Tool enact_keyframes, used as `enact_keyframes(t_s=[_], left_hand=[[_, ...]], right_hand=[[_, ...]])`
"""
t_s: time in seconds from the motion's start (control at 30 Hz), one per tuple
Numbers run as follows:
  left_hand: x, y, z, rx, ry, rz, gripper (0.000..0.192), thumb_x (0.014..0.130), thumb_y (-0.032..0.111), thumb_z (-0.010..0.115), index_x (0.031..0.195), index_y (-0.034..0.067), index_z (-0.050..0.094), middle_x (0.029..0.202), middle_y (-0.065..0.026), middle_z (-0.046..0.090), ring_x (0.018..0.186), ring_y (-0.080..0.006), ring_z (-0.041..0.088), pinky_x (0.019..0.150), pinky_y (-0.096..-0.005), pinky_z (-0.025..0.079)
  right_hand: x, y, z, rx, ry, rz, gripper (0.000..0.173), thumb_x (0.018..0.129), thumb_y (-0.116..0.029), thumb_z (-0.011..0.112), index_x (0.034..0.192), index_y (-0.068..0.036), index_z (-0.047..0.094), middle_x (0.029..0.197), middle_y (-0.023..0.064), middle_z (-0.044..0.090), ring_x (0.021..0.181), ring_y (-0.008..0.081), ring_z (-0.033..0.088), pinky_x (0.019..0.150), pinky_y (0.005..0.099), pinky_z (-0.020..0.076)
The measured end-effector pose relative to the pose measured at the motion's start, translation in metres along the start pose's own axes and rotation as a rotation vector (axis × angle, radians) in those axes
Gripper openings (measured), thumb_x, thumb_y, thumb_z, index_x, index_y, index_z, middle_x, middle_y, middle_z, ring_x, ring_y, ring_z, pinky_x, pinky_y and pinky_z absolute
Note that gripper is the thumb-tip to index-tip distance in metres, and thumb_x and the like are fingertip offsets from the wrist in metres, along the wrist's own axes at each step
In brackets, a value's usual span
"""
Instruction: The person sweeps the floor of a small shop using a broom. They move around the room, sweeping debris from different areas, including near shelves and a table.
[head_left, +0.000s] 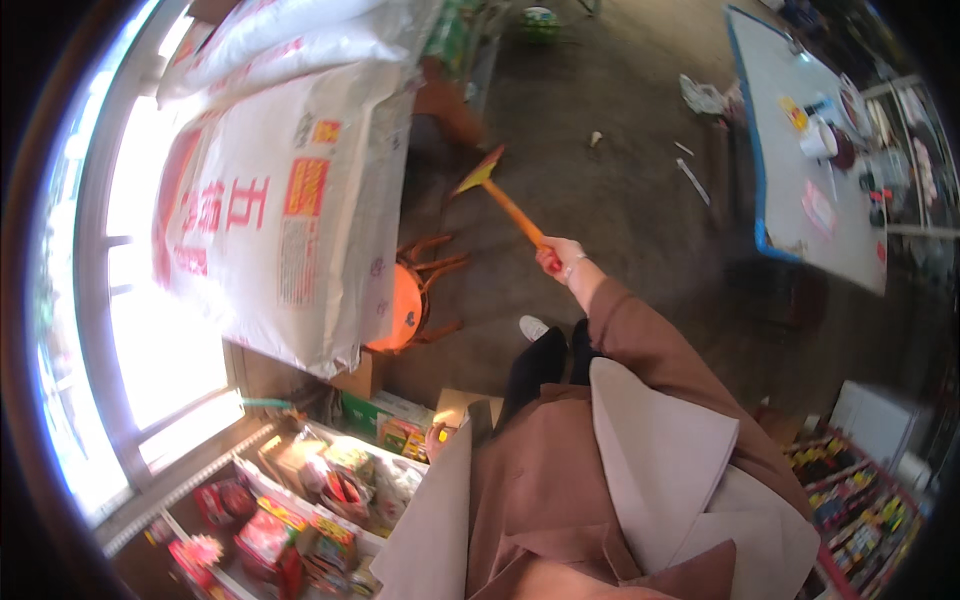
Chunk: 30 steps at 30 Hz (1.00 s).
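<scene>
My right hand (560, 259) grips the orange handle of a short cleaning tool (517, 214), held out ahead of me above the floor. Its yellow and red head is blurred, so its exact kind is unclear. To its left are stacked large white plastic sacks (255, 217) bearing red print. Only the fingers of my left hand (435, 441) show past my coat's pale lapel, near a cardboard box (469, 409) and the shelf of packaged goods (375, 480); whether they hold anything is hidden.
An orange round-seated stool (405, 307) stands by the sacks. At right is a blue-edged table (787, 180) with a white mug (817, 140). Crumpled plastic (701, 95) and small litter lie on the dark floor (622, 202). A rack of small goods (862, 502) stands lower right.
</scene>
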<state>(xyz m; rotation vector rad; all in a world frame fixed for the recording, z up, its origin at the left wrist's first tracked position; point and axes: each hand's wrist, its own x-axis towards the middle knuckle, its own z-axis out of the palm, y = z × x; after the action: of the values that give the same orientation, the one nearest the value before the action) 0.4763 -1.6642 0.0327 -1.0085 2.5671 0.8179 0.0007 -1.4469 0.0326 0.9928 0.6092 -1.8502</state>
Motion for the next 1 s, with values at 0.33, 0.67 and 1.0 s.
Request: enact_keyframes(t_s=[0.33,0.67,1.0], left_hand=[[0.046,-0.001,-0.004,-0.158,-0.143,-0.132,0.038,0.073,0.028,0.059,0.100,0.002,0.059,0.103,-0.0151,0.057,0.098,-0.0276,0.052,0.085,-0.0340,0.040],[0.147,0.162,-0.052,-0.344,-0.183,0.002,0.040,0.075,0.027,0.057,0.104,-0.002,0.057,0.099,-0.0160,0.060,0.092,-0.0253,0.057,0.081,-0.0305,0.043],[0.240,0.290,-0.061,-0.305,-0.066,0.106,0.039,0.074,0.030,0.056,0.101,0.002,0.059,0.097,-0.0168,0.060,0.092,-0.0256,0.058,0.079,-0.0319,0.045]], right_hand=[[-0.082,-0.047,-0.067,-0.641,0.578,-0.408,0.019,0.075,-0.010,0.055,0.063,0.003,0.050,0.050,0.0130,0.049,0.036,0.0153,0.045,0.030,0.0269,0.0306],[-0.199,-0.028,-0.078,-0.737,0.290,-0.303,0.018,0.078,-0.014,0.056,0.068,0.000,0.052,0.049,0.0045,0.045,0.033,0.0104,0.039,0.028,0.0234,0.0279],[-0.109,-0.185,-0.110,-1.014,0.482,-0.072,0.010,0.069,-0.007,0.067,0.065,0.000,0.061,0.055,0.0092,0.057,0.043,0.0176,0.055,0.039,0.0308,0.0445]])
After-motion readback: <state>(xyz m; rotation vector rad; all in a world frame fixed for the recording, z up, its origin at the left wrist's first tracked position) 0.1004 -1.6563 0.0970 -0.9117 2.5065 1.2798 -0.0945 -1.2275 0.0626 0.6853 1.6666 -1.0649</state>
